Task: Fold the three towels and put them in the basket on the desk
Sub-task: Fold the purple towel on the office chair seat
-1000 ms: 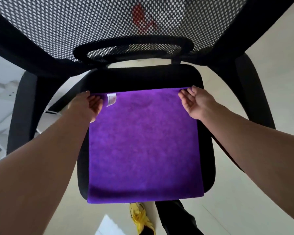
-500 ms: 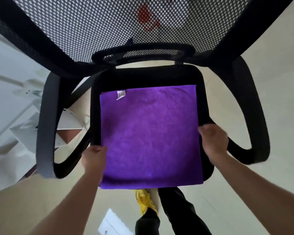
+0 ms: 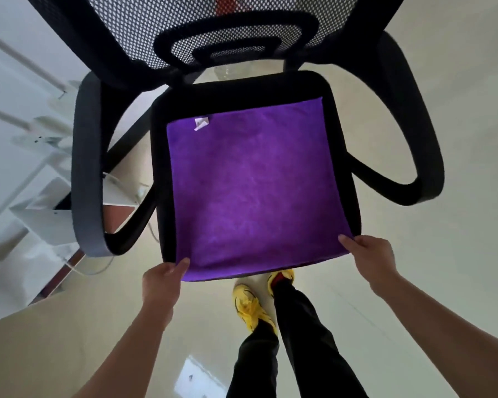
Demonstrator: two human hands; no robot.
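Note:
A purple towel (image 3: 256, 191) lies spread flat on the black seat of an office chair (image 3: 242, 87), its white label (image 3: 201, 123) at the far left corner. My left hand (image 3: 163, 280) pinches the towel's near left corner, thumb on top. At the near right corner my right hand (image 3: 368, 254) pinches the cloth the same way. The towel's near edge hangs slightly over the seat front. No basket, desk or other towel is in view.
The chair's mesh back (image 3: 213, 24) rises at the far side and its armrests (image 3: 87, 168) curve on both sides. White shelving (image 3: 26, 168) stands to the left. My legs and yellow shoes (image 3: 250, 305) are on the pale floor below the seat.
Both hands have let go of the far corners and come back along the towel's sides to its near corners, which they now pinch. The towel stays flat on the seat.

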